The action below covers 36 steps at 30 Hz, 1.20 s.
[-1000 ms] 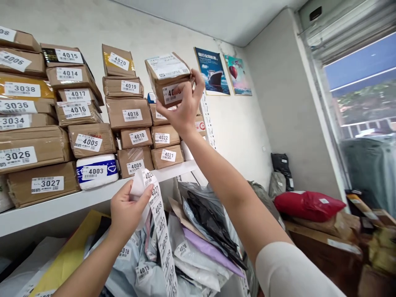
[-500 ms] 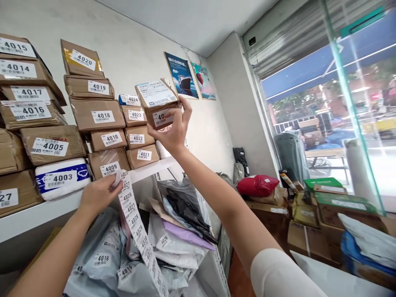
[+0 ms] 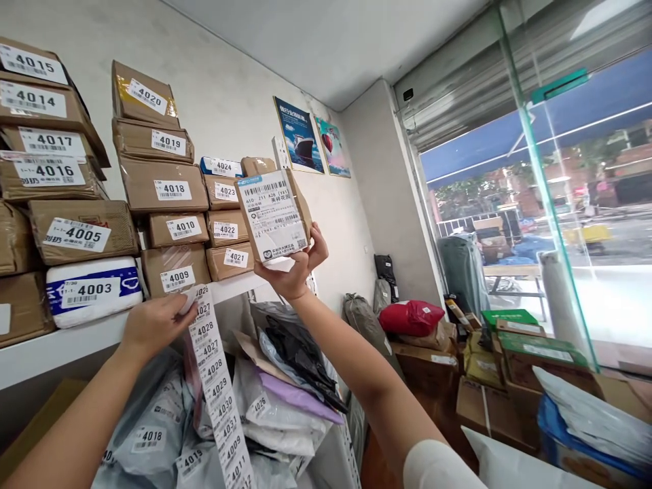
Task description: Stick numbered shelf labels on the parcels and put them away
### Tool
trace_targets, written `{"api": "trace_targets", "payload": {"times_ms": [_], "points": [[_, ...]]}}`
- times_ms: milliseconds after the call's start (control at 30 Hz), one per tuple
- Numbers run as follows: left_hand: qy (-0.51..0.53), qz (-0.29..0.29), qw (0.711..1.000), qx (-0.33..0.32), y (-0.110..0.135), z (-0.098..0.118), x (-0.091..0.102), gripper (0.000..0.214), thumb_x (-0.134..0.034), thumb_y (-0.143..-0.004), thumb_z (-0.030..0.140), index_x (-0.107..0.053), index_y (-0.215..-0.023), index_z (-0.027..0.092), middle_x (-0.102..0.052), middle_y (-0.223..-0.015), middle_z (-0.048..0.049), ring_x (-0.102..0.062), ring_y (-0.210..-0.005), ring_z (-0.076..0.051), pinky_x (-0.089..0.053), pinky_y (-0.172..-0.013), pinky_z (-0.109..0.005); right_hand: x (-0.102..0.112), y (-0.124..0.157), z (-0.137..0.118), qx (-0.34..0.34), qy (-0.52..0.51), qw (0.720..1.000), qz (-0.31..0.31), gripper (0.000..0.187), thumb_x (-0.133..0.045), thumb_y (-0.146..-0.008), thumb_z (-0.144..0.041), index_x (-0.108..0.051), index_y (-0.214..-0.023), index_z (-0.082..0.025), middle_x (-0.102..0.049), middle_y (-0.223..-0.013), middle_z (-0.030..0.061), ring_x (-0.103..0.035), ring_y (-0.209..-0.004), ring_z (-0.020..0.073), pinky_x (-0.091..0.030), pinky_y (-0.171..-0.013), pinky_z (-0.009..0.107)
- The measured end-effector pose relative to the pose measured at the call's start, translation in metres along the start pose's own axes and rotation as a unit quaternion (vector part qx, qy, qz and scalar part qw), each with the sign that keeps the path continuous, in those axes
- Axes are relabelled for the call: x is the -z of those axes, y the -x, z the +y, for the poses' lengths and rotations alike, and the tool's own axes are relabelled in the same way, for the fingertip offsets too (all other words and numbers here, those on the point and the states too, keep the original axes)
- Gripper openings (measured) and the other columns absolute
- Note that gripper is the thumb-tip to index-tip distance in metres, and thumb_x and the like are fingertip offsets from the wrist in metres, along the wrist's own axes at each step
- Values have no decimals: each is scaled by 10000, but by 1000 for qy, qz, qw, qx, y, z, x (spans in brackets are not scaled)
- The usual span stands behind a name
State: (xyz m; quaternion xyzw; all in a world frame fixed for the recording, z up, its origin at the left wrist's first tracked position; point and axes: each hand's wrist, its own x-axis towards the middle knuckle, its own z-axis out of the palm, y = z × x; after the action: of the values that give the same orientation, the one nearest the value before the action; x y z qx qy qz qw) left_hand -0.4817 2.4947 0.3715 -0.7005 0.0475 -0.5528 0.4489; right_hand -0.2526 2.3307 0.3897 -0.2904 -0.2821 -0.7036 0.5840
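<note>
My right hand (image 3: 295,266) grips a small brown cardboard box (image 3: 275,214) from below, its white shipping label turned toward me, in front of the shelf's right end. My left hand (image 3: 155,320) pinches the top of a long strip of numbered stickers (image 3: 216,390) that hangs down over the bags, showing 4027 and onward. Just behind the held box sit numbered boxes 4021 (image 3: 233,259), 4022 (image 3: 227,228), 4023 (image 3: 221,191) and 4024 (image 3: 220,166) in a stack on the white shelf (image 3: 66,346).
More labelled cartons fill the shelf to the left, with a white parcel 4003 (image 3: 92,291). Grey, black and purple mailer bags (image 3: 290,387) pile up below. Boxes and a red bag (image 3: 410,316) crowd the floor by a glass door (image 3: 560,217). Posters (image 3: 300,136) hang on the wall.
My right hand has lowered the box from level with the stack's top to beside its bottom and tilted its shipping label toward me. The left hand stays on the sticker strip.
</note>
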Motion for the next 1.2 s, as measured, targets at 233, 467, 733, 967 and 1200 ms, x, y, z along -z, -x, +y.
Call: {"api": "trace_targets", "payload": {"times_ms": [233,467,733,967,1200], "points": [[13,-14,1000,9,2,2,2,357,-565,-903,304,-464,-574,205,-506,-508,25,-534,-495,-160,-284,-495,-285,-19,-5,3,28,-24,999,34,575,-810,-574,-476,-390,-894,-247,-215,-1356,158,-311,-1375,421,-448,-982,636],[57,-27,998,26,2,5,3,377,-564,-896,303,-431,-556,211,-468,-495,34,-457,-466,-144,-264,-496,-290,-107,-107,12,-31,-68,993,-95,464,-639,-822,-454,-437,-1158,-208,-264,-1387,181,-234,-1421,396,-385,-1021,662],[87,-27,996,20,5,5,4,372,-546,-899,278,-393,-566,213,-431,-503,37,-409,-465,-135,-267,-489,-288,-203,-177,-26,-214,-31,941,-261,548,-680,-769,-494,-401,-1086,-145,-484,-1136,105,-588,-1105,255,-518,-934,397],[160,-28,986,46,7,1,4,408,-564,-886,264,-351,-543,207,-348,-487,52,-326,-449,-114,-243,-472,-278,-209,-169,-31,-255,-40,932,-254,629,-679,-807,-505,-382,-1188,-102,-495,-1196,164,-558,-1182,350,-505,-969,502],[362,-76,893,257,-6,16,18,428,-516,-905,404,-490,-532,195,-408,-499,28,-395,-490,-125,-300,-491,-256,-61,-70,-45,-4,-389,729,-563,445,-664,-818,-482,-579,-1147,-195,-655,-1062,34,-655,-975,161,-566,-847,314]]}}
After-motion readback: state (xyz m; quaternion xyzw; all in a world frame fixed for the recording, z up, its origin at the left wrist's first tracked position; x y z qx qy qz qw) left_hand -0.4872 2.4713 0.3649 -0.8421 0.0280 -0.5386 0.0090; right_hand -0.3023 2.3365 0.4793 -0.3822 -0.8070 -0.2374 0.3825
